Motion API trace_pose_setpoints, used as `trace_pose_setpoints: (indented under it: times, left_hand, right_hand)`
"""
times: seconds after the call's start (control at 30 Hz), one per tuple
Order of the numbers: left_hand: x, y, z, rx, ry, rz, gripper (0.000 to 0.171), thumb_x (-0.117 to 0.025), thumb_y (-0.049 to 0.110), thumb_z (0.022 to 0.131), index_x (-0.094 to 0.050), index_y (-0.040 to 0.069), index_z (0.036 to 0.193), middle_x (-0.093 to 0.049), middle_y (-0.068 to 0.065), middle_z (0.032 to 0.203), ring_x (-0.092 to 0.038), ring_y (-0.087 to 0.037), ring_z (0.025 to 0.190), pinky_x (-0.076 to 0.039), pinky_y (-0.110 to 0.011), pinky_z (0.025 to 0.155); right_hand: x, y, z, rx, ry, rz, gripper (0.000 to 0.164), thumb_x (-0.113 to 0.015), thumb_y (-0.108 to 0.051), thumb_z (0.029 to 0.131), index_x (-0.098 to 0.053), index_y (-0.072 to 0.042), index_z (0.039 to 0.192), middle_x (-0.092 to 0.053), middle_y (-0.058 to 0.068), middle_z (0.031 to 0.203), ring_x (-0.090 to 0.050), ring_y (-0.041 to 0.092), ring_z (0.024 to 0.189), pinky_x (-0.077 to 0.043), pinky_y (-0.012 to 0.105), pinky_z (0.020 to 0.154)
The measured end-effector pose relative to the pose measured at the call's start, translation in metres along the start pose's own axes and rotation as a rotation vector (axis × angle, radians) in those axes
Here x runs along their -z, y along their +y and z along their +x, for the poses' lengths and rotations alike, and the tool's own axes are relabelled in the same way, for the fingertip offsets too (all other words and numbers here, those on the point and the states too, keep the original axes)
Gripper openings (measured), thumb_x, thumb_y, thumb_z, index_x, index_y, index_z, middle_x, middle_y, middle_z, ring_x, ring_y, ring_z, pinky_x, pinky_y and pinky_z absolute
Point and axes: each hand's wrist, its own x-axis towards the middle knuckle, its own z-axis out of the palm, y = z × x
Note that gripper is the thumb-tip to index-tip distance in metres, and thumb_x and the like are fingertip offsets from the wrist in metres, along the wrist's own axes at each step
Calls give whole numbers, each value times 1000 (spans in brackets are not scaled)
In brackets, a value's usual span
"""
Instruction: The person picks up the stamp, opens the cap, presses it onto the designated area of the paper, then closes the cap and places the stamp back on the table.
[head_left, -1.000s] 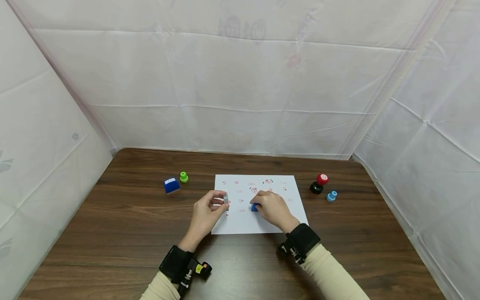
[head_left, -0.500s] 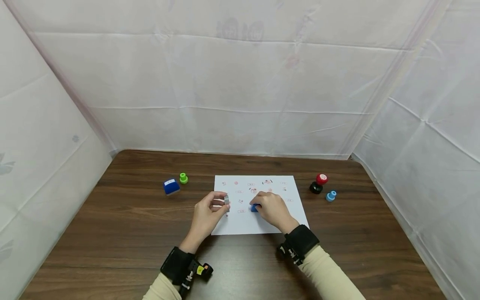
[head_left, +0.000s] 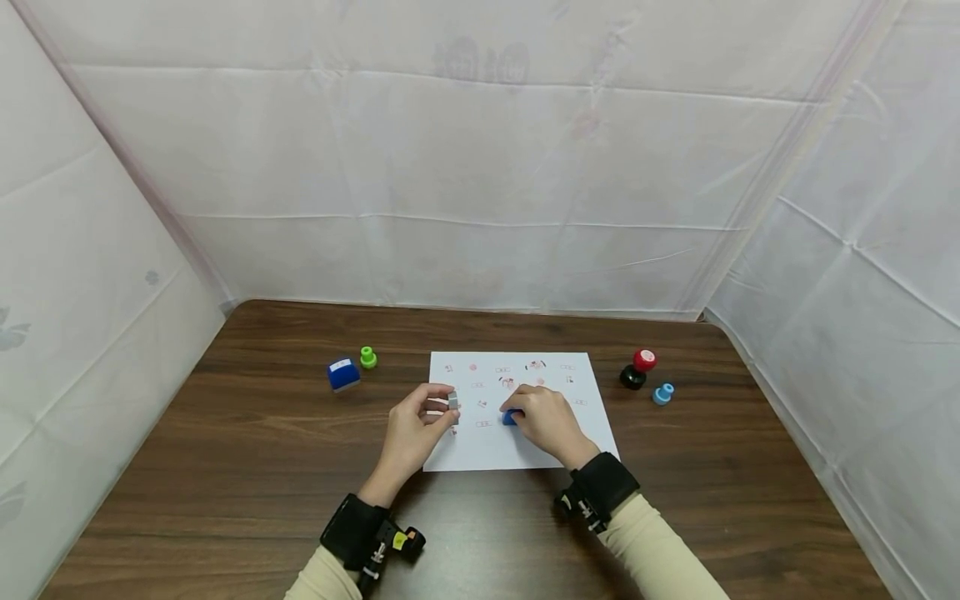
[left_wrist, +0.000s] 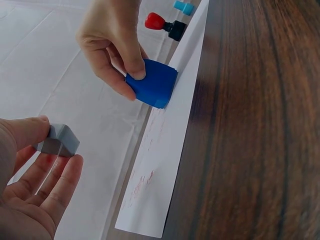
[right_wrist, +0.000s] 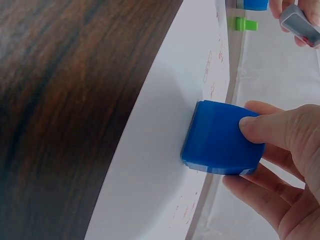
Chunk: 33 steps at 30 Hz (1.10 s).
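Observation:
My right hand [head_left: 547, 421] pinches a blue stamp [right_wrist: 222, 137] by its sides, thumb on one face and fingers on the other. The stamp's flat base is down against the white paper [head_left: 480, 454], which carries several small red stamped marks. Over the paper's left part, my left hand [head_left: 412, 425] holds a small grey cap [left_wrist: 60, 140] between thumb and fingers. In the right wrist view the cap looks hollow, with a bit of red at one end.
Left of the paper sit another blue stamp [head_left: 343, 373] and a small green stamp [head_left: 368, 357]. To the right are a red-and-black stamp [head_left: 638, 369] and a light-blue stamp [head_left: 663, 394]. White sheeting [head_left: 480, 167] surrounds the brown wooden table [head_left: 225, 467].

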Motion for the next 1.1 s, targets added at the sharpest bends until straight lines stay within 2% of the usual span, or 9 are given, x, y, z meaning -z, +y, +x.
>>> trace_pose_setpoints:
  times: [0.53,1.1]
  left_hand:
    - [-1,0,-1,18,2,21,27,-73,5,77,-64,11,102,-66,-4,95,-64,-15,82,-55,-20,67]
    - [-1,0,0,9,2,18,28,-73,5,76,-64,11,102,-66,-4,95,-64,-15,83,-55,-20,68]
  right_hand:
    - [-6,1,0,-17,3,1,15,-71,-5,77,-74,-18,83,-68,-4,85,-65,12,80,-54,26,68]
    - [-7,1,0,-22,17,4,14,-71,-6,77,-74,-18,83,-69,-4,86,-65,11,80,-54,26,68]
